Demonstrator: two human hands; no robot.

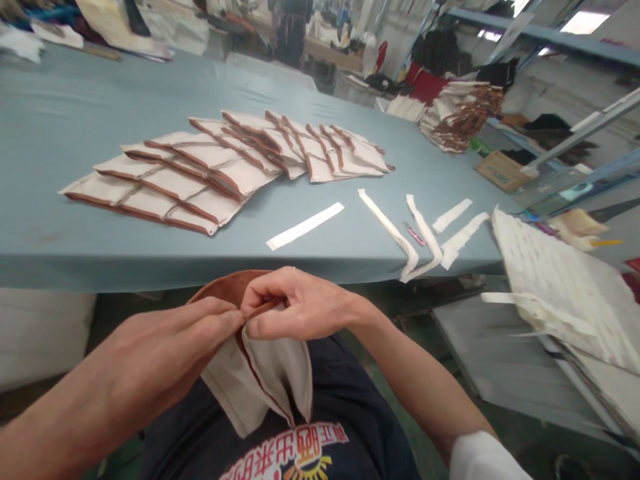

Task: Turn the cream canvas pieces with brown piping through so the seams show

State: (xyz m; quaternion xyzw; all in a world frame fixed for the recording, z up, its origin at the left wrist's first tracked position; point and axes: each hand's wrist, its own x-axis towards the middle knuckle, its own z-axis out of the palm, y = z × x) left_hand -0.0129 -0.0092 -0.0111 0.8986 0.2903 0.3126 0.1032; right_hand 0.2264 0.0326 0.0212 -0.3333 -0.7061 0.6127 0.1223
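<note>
Both my hands are closed on one cream fabric piece with brown edging (280, 373), held just in front of the table edge over a dark printed apron (340, 393). My left hand (185, 340) pinches its top edge from the left. Right beside it, my right hand (295, 303) grips the same edge with thumb and bent forefinger. The piece hangs down in folds, and a brown part curves up behind my fingers. Overlapping rows of similar cream pieces with brown edges (175, 177) lie on the blue-green table (40, 153).
Cream strips (306, 225) and a small pink-handled tool (415, 234) lie near the table's front edge. More brown-edged pieces (457, 110) are stacked at the far right. A cardboard box (501, 171) and a slanted board with pale material (565, 287) stand right. A person (291, 30) stands behind.
</note>
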